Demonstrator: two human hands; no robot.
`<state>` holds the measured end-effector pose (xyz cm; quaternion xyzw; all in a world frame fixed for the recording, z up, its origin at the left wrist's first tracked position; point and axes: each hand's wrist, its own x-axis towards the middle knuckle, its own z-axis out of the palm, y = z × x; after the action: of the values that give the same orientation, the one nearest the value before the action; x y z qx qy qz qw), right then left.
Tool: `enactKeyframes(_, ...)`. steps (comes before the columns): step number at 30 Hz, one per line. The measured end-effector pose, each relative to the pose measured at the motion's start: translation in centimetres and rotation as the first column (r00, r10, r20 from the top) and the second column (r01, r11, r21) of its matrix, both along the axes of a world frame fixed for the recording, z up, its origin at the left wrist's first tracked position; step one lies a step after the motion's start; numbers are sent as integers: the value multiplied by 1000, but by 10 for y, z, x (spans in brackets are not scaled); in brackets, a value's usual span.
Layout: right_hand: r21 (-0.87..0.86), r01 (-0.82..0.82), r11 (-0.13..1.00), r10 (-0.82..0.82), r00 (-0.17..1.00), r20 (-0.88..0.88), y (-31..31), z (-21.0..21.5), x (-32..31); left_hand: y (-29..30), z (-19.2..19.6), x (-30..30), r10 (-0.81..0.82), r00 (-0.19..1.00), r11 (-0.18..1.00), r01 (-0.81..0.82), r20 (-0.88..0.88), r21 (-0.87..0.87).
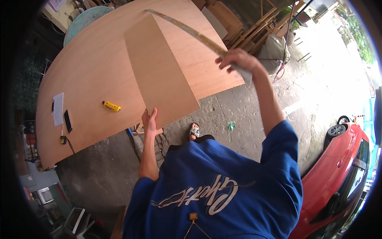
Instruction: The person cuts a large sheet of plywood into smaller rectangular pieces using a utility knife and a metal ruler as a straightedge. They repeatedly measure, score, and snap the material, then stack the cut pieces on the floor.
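Observation:
A long, narrow brown board (161, 67) lies across a large wooden sheet (95, 67). My left hand (150, 119) grips the board's near edge, close to its left corner, with the thumb on top. Over the right side of the sheet, my right hand (238, 61) is closed around a long metal straightedge (187, 28) with yellowish stains. The hand is blurred by motion. From it the straightedge slants away to the far left, past the board's far end; whether it touches the sheet I cannot tell.
On the sheet's left lie a yellow utility knife (111, 106), a dark phone (68, 121), white paper (58, 109) and a small tape measure (63, 140). Wood scraps (258, 32) and a pale sack (271, 53) stand beyond the right edge. A red car (330, 171) is parked at right.

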<state>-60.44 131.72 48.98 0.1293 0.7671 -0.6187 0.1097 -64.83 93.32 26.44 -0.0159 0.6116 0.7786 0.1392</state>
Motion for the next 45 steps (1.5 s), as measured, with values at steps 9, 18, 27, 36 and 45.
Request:
enactKeyframes(9, 196, 34, 980, -52, 995, 87, -11, 43, -11, 21, -47, 104, 8, 997, 807, -54, -80, -589)
enactKeyframes(18, 63, 46, 997, -48, 998, 33, 10, 60, -11, 77, -58, 122, -39, 991, 769, -53, -129, -637)
enactKeyframes(27, 29, -59, 998, 58, 998, 26, 57, 40, -22, 154, -71, 128, 72, 986, 875, -134, -148, -464)
enactKeyframes(36, 92, -107, 990, 103, 994, 46, 49, -26, 9, 208, -60, 55, 60, 989, 870, -119, -137, -479)
enactKeyframes(45, -79, -127, 989, 128, 992, 3, 46, 1, 1, 133, -45, 46, -26, 994, 854, -33, -107, -519)
